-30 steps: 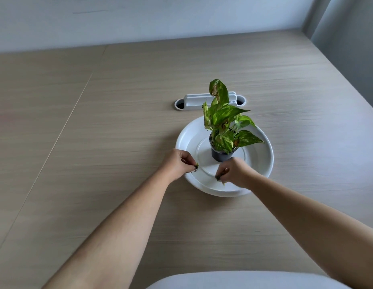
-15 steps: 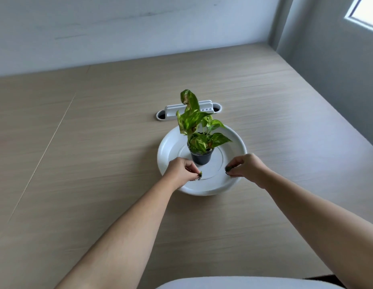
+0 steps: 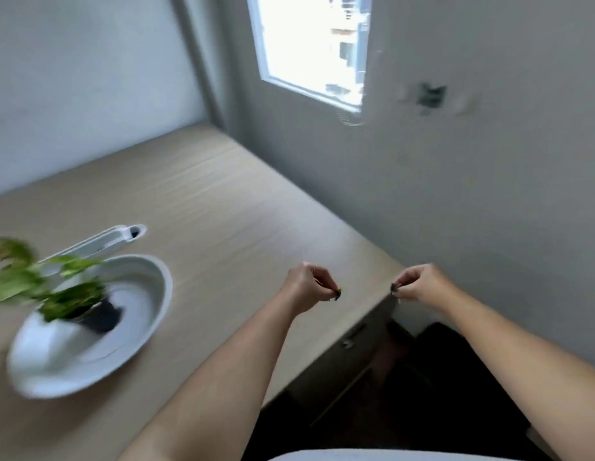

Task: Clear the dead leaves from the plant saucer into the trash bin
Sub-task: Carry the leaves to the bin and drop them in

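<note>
My left hand (image 3: 307, 286) pinches a small dead leaf (image 3: 337, 297) above the right part of the wooden table (image 3: 223, 201). Past the table's right edge, my right hand (image 3: 419, 286) pinches another dark dead leaf (image 3: 394, 287) near the wall. The white plant saucer (image 3: 150, 314) lies blurred at the far left, with a small green plant (image 3: 40, 281) in a black pot (image 3: 101, 317) on it. No trash bin shows in this view.
A white cable outlet cover (image 3: 100, 242) sits in the table behind the saucer. A grey wall with a window (image 3: 309, 44) rises at the right. A dark gap (image 3: 406, 377) lies between the table's side and the wall, below my hands.
Both hands have left the saucer and swung right, each carrying a dead leaf. The view has turned right, so the saucer now sits at the left edge.
</note>
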`<state>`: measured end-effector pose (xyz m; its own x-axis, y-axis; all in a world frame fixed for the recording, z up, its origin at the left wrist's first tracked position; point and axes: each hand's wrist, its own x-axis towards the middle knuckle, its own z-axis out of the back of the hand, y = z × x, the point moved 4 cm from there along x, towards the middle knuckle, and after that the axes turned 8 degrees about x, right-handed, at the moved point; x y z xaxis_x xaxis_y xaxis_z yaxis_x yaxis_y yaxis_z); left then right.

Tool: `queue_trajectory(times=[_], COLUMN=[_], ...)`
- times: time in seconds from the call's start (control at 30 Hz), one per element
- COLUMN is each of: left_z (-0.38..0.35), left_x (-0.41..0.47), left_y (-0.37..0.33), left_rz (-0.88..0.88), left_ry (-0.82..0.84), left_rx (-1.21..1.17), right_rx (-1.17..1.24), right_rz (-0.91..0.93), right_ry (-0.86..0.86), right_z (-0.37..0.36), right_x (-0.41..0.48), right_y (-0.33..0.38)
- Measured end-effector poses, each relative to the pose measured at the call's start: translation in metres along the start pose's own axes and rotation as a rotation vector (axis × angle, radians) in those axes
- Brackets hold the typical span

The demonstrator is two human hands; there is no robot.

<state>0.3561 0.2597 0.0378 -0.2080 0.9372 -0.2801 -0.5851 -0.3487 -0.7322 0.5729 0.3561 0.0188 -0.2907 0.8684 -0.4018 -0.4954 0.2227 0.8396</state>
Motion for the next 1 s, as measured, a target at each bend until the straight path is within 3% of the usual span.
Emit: queue_trajectory(times=[0.13, 0.27, 0.57, 0.83, 1.0], left_z=[-0.109, -0.201, -0.341, -0.39, -0.406], left_x=[0.042, 0.058, 0.092, 0.151, 0.168], left_y=[-0.089, -0.136, -0.072, -0.077, -0.091], left_rz=[-0.152, -0.26, -0.154, -0.122, -0.097], left_ry=[0.15, 0.326, 0.74, 0.634, 0.703], left_rx=[0.128, 0.279, 0.527, 0.515, 0.483], right_rx=[0.068, 0.117, 0.109, 0.17, 0.244], right_rz=[-0.1, -0.254, -0.607, -0.62, -0.606], right_ry=[-0.209, -0.338, -0.332, -0.4, -0.364], right_z=[0.123, 0.177, 0.161, 0.172, 0.178], right_x=[-0.023, -0.05, -0.059, -0.013, 0.0], right_y=[-0.075, -0.144, -0.294, -0.314, -0.322])
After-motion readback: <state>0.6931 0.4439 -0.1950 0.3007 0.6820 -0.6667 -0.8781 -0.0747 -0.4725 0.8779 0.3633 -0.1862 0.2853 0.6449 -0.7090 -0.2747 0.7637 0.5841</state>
